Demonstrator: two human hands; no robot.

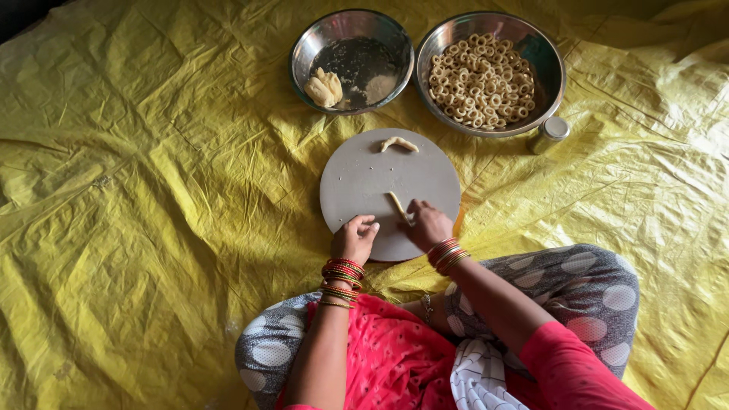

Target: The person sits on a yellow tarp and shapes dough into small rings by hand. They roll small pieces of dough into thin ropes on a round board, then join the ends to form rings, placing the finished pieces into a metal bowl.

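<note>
You sit on the yellow sheet (137,197) with the round grey board (364,182) right in front of your knees, and everything is placed off that board. Past its far edge, to the right, is the big steel bowl (548,61) heaped with small dough rings (480,80); past its far edge, slightly left, is the other steel bowl (304,53) with lumps of dough (324,87) and flour in it. A little steel cup (548,133) stands just off the board's far right. On the board's far rim lies a curved scrap of dough (399,143). Now the strip of dough (397,205): it lies near the board's middle, its long axis slanting from far left to near right, and its near end runs under your right hand (427,224), whose fingertips are pressed down on it. That hand is plainly the nearer one. Your left hand (354,237) rests on the board's near left edge, fingers loosely curled, holding nothing, just beside the strip but apart from it.
</note>
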